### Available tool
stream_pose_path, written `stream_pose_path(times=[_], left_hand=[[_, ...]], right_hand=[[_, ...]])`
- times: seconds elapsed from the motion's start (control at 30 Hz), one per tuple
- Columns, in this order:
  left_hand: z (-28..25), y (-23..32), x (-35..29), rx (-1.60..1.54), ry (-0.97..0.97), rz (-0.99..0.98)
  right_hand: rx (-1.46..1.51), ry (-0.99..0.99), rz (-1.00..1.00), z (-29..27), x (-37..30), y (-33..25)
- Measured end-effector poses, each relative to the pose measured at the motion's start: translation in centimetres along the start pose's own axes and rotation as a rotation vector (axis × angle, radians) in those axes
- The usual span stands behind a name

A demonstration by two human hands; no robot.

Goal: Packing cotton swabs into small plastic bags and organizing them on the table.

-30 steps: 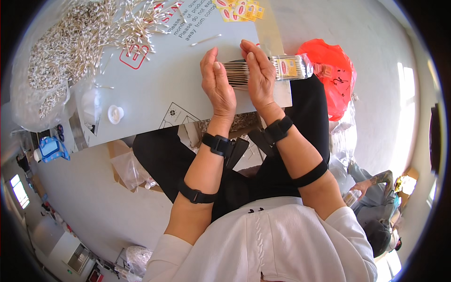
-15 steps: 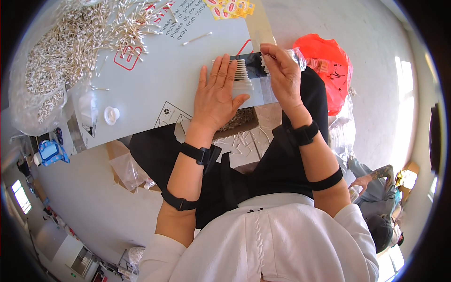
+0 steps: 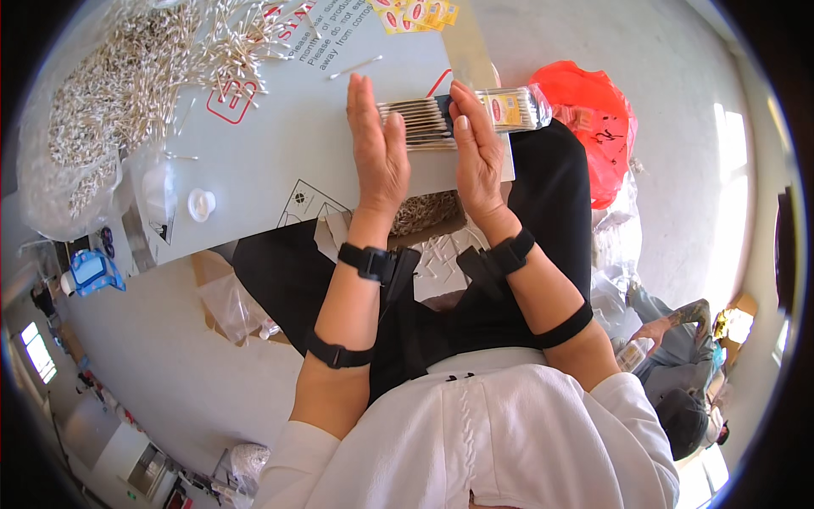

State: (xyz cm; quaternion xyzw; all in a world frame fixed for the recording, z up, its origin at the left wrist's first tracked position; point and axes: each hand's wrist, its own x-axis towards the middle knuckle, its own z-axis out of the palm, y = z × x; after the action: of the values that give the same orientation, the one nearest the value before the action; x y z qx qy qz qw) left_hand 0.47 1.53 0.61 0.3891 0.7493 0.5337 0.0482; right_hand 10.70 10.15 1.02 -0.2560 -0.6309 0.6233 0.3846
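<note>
A flat row of cotton swabs (image 3: 415,125) lies crosswise near the table's front edge, between my two upright hands. At its left end stands my left hand (image 3: 378,157), fingers straight and together, palm turned inward. My right hand (image 3: 479,165) is at the other end, its fingers also stretched out and its palm facing the swabs. A dark strip shows partly under the row. Just right of my right hand lies a clear pack of swabs (image 3: 526,109) with a yellow label, at the table's right edge.
A big heap of loose swabs (image 3: 119,102) spreads from a clear bag at the left. Yellow labels (image 3: 415,15) lie at the back, a small white cup (image 3: 201,205) front left. Below the edge is a cardboard box (image 3: 441,233). Beyond are a red bag (image 3: 585,127) and another person (image 3: 678,339).
My left hand has lifted from lying flat and turned on edge at the row's left end. My right hand has moved left and straightened its fingers, uncovering the labelled pack.
</note>
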Motion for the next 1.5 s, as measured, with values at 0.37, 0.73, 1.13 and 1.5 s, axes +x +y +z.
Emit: stream_pose_path(times=[0.37, 0.73, 1.13, 1.5], left_hand=[[2.4, 0.4, 0.7, -0.421, 0.175, -0.189], [-1.3, 1.5, -0.2, 0.514, -0.402, 0.120], [-1.1, 2.0, -0.8, 0.599, -0.404, 0.099], [-0.2, 2.0, -0.9, 0.671, -0.510, 0.119]], right_hand=[[0.003, -0.014, 0.051, 0.1, 1.7, 0.7], [-0.998, -0.589, -0.421, -4.7, 5.0, -2.5], [-0.964, -0.285, -0.414, -6.7, 5.4, -2.4], [-0.940, -0.396, -0.166, -9.6, 5.1, 1.1]])
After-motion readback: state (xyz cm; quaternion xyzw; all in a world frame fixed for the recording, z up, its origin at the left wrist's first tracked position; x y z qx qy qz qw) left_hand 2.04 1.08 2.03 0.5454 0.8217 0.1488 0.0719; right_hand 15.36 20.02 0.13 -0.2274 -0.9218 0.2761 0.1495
